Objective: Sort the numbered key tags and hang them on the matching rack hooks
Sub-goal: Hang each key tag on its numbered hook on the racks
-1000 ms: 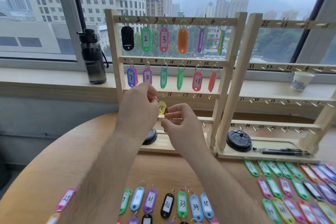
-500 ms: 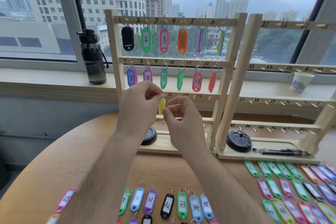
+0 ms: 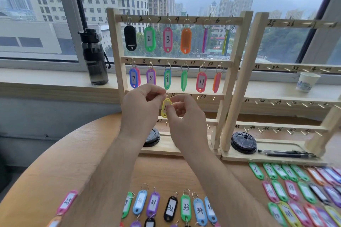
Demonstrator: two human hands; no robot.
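Holding: left hand pinches, it seems, the ring atop the yellow tag
Right hand: thumb and forefinger grip the tag's body
Tag place: at the third rail of the left rack, below tag 9

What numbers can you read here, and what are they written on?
"1" to "6": left rack's top bar
"2": hanging green tag
"3": hanging pink tag
"7": blue tag
"8": purple tag
"11": red tag
"25": right rack's top bar
"32": black table tag
"33": green table tag
Yellow tag, pinched by left hand and right hand: number mostly hidden.
Far-right table tags: mostly blurred.
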